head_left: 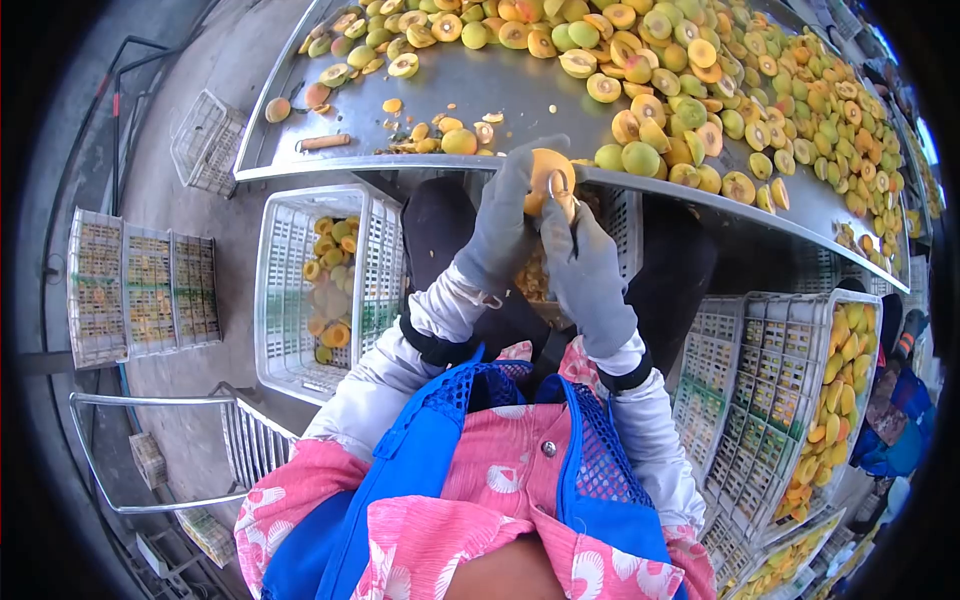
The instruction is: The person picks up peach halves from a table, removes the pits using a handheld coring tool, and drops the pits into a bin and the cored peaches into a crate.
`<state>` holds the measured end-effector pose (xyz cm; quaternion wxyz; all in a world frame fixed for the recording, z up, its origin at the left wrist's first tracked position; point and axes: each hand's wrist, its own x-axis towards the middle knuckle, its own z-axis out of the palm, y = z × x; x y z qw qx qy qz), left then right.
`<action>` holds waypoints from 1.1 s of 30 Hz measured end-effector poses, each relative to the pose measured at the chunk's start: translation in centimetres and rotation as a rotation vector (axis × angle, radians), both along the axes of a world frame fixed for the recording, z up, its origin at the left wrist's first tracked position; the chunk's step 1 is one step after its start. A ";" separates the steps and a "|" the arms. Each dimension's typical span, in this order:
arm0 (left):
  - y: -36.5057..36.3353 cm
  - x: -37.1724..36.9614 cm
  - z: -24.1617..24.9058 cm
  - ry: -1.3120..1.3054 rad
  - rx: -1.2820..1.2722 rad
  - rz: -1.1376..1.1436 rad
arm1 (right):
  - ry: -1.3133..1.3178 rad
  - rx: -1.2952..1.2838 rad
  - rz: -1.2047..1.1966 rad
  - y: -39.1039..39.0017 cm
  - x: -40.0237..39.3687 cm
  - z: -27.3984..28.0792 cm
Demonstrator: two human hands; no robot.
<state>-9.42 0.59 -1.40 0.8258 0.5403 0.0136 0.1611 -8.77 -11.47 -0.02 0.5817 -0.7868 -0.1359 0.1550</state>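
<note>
My left hand point(498, 222), in a grey glove, grips a halved yellow fruit point(547, 178) just over the table's front edge. In my right hand point(585, 262), also gloved, is a small tool with a looped metal end point(556, 185), which touches the fruit's cut face. The metal table point(350, 152) carries a large heap of whole and halved fruit point(690, 110). Near its front edge lie fruit scraps point(425, 138) and a second tool with a brown handle point(324, 143).
A white crate point(268, 290) with fruit halves stands on the floor at left. Stacked crates point(765, 400) of fruit rise at right. More crates point(145, 290) and a metal-framed chair point(160, 399) are at far left. A person in blue point(900, 415) is at far right.
</note>
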 end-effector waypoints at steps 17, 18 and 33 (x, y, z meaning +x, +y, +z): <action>0.3 0.4 2.8 0.112 0.218 0.211 | 0.598 0.204 0.057 0.7 -1.1 3.7; 0.7 0.5 3.1 0.192 0.218 0.134 | 0.610 0.231 0.076 0.6 -1.0 3.4; 4.4 5.4 -5.2 -0.042 0.321 0.687 | 0.508 0.296 0.091 3.7 5.3 0.1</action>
